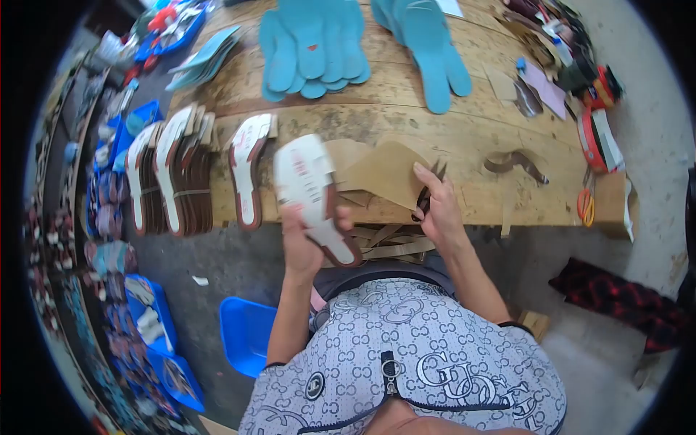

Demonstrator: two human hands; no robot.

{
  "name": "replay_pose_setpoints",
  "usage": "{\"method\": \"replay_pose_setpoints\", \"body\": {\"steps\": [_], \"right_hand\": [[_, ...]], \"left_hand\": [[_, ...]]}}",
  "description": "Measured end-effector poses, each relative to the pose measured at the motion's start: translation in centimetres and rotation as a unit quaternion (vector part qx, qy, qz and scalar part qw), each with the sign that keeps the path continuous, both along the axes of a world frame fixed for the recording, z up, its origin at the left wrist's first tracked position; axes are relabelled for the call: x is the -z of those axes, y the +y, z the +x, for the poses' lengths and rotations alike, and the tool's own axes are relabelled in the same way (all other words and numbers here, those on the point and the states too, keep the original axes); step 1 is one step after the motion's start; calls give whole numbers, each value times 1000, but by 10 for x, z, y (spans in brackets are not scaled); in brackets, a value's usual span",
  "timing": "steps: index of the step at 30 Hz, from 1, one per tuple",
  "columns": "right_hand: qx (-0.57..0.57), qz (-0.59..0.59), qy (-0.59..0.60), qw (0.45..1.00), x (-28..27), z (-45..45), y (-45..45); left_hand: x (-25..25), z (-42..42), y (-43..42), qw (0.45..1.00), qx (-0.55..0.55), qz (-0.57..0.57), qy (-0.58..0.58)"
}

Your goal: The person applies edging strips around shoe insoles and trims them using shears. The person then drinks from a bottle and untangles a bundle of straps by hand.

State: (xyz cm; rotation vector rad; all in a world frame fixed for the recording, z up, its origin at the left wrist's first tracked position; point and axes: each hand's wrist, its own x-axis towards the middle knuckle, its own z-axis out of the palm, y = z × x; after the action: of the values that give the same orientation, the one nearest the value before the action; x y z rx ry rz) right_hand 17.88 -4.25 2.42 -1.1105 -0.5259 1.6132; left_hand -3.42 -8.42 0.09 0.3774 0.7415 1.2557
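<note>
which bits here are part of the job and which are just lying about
Likely part of the job:
white-topped sole in the left hand
dark tool in the right hand
brown sheet by that hand
banded sole stacks

Seemingly just lying about:
orange-handled scissors
plaid cloth
pale purple sheet

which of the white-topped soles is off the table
The sole in the left hand; the other soles rest on the table, further left.

Held sole [310,190] blurred; L grip [300,241] pt. hidden.
</note>
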Motion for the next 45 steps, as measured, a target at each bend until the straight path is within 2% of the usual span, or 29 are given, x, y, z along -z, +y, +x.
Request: {"method": "replay_pose_setpoints", "body": {"steps": [1, 5, 6, 10, 12, 15, 21, 36, 37, 40, 44, 45], "right_hand": [[-15, 7, -3, 1000, -3, 7, 2], [-125, -36, 54, 990, -12, 17, 1], [-140, -42, 92, 985, -21, 17, 0], [-183, -51, 134, 973, -15, 24, -4], [-190, -57, 143, 970, -12, 27, -5], [-202, -52, 81, 975, -18, 31, -2], [-196, -74, 128, 969, -15, 33, -5], [-198, -52, 153, 967, -14, 35, -8], [-181, -61, 139, 972, -15, 34, -8], [-136, -97, 98, 981, -24, 29, -8], [-193, 15, -146, 970, -4, 37, -9], [-179, 7, -162, 971, -3, 37, -11]], "left_hand": [[-2, -10, 0, 995, 34, 91, 25], [-32, 13, -16, 957, 231, 61, 167], [-34, 18, -14, 958, 250, 40, 134], [-26, 16, -9, 944, 293, 17, 152], [-25, 14, -9, 948, 291, 16, 128], [-29, 14, -9, 954, 282, 8, 100], [-28, 15, -9, 952, 295, 3, 83], [-21, 20, -9, 958, 278, -8, 72], [-21, 23, -9, 961, 267, -12, 69], [-8, 22, -3, 937, 259, -16, 233], [-7, 26, -2, 935, 243, -1, 259], [-3, 29, -3, 942, 232, -3, 244]]}}
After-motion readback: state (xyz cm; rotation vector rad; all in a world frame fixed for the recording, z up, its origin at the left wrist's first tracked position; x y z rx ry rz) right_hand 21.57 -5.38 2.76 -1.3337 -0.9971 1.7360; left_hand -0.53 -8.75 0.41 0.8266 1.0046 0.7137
